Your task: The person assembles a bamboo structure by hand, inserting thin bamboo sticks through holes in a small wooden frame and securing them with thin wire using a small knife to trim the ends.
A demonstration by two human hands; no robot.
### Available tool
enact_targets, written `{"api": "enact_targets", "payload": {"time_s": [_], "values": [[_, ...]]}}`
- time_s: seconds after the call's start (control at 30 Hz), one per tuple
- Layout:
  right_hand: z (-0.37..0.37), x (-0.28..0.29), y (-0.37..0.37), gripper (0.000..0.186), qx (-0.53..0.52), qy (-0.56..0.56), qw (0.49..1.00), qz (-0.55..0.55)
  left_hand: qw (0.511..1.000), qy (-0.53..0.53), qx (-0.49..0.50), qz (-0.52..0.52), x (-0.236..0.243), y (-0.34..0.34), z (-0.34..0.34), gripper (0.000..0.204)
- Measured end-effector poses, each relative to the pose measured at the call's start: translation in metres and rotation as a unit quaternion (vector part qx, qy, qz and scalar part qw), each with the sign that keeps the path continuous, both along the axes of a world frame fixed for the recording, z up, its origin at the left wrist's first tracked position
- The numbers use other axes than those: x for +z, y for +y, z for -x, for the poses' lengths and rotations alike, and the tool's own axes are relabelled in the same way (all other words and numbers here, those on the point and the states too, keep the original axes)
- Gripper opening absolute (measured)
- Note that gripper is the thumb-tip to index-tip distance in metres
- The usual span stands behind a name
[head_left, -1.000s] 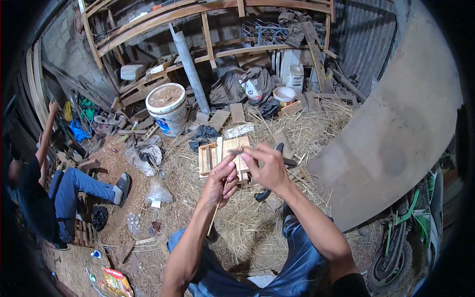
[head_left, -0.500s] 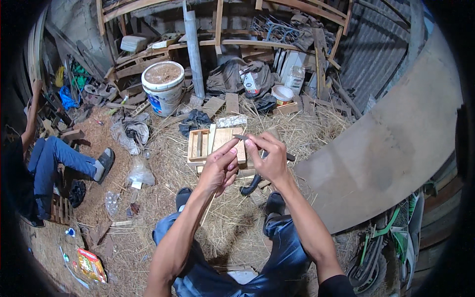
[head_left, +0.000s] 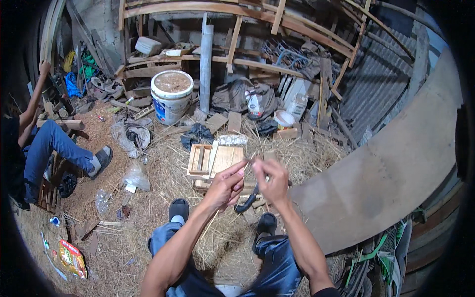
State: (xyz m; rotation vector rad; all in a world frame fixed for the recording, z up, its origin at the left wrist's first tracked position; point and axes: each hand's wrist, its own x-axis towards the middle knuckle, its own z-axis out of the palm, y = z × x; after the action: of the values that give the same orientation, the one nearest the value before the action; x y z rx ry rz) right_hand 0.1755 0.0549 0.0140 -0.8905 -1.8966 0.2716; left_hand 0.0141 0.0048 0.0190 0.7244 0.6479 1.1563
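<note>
My left hand (head_left: 226,189) is closed in a pinch round a thin pale sliver of straw or wood (head_left: 253,157), whose tip sticks up past the fingers. My right hand (head_left: 271,180), smeared by motion, is closed close beside that tip. A small dark blade showed in its fingers a moment earlier; now only a dark smudge is seen there. Below and beyond both hands lies a low wooden block with a flat top (head_left: 228,157), with a small slatted wooden frame (head_left: 200,159) at its left. A black curved handle (head_left: 246,204) lies under my right hand.
Straw and shavings cover the ground. A white bucket (head_left: 171,99) of sawdust stands beyond, near a grey post (head_left: 206,69). A large brown board (head_left: 381,163) leans at the right above a green-and-white motorbike (head_left: 388,252). Another person (head_left: 54,148) sits at the left.
My right hand has shifted slightly right and down, and the blade is no longer clear. The sliver's tip now shows between my hands. The view has tilted up a little.
</note>
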Motion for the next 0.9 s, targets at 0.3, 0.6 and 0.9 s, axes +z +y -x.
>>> {"api": "enact_targets", "payload": {"time_s": [0.3, 0.6, 0.9], "values": [[-0.002, 0.003, -0.008, 0.018, -0.005, 0.024, 1.000, -0.017, 0.999, 0.037, -0.031, -0.008, -0.003, -0.004, 0.005, 0.046], [-0.035, 0.001, 0.010, 0.023, -0.088, 0.088, 0.990, 0.067, 0.999, 0.003, -0.025, -0.021, 0.002, -0.006, 0.004, 0.047], [-0.003, 0.006, -0.011, 0.018, -0.005, 0.021, 0.999, 0.033, 0.997, -0.062, -0.037, -0.021, -0.001, -0.001, -0.005, 0.045]]}}
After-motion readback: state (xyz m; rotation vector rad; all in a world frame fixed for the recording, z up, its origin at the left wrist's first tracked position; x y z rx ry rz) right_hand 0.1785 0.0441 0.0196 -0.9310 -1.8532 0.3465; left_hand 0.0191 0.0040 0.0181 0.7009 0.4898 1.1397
